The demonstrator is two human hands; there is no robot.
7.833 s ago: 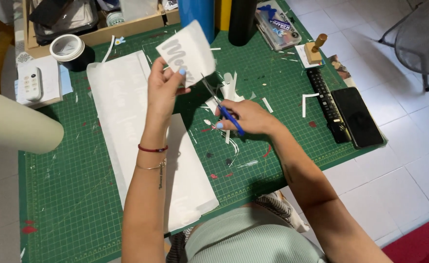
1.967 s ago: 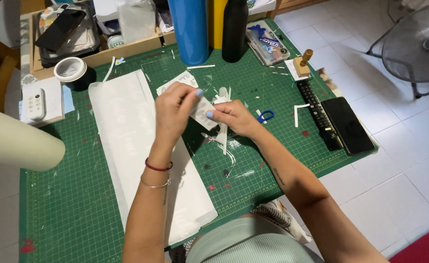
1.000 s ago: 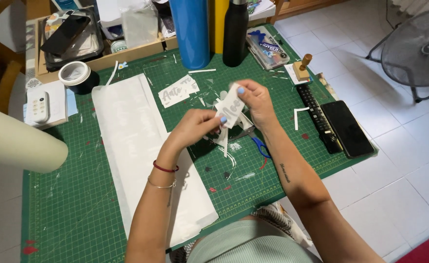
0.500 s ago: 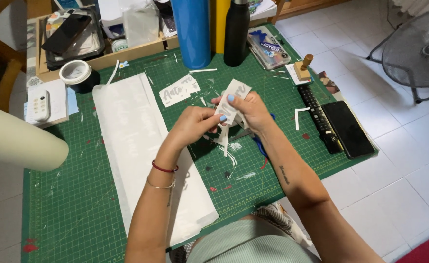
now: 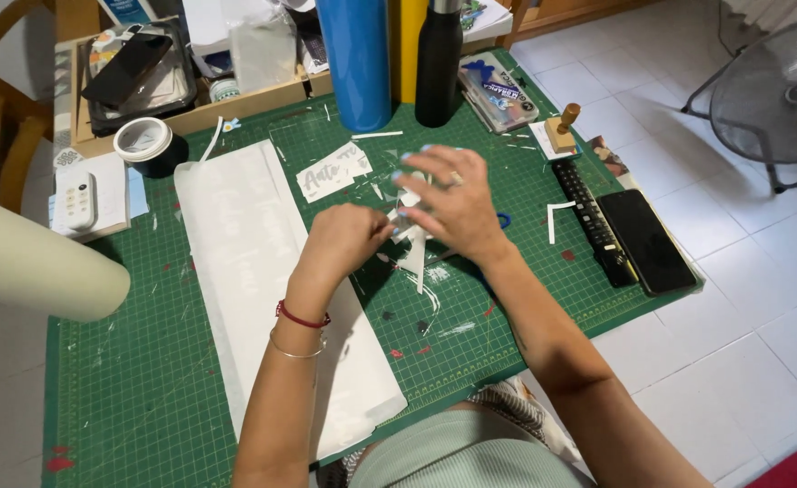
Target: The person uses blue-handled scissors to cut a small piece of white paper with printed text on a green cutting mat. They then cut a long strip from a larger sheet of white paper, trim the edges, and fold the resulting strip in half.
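Head view: two hands meet above the green gridded cutting mat (image 5: 145, 361). The left hand (image 5: 344, 242) and right hand (image 5: 448, 203) both pinch one small white cut vinyl scrap (image 5: 409, 237), partly hidden by fingers. One long white backing sheet (image 5: 254, 271) lies just left; bare mat lies nearer the body.

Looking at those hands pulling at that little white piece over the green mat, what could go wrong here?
The small white piece, pinched between the left hand and right hand, looks thin and may tear or crease. The scissors lie half hidden under the right hand, so a finger might catch them. Loose white strips on the mat could stick to the work.
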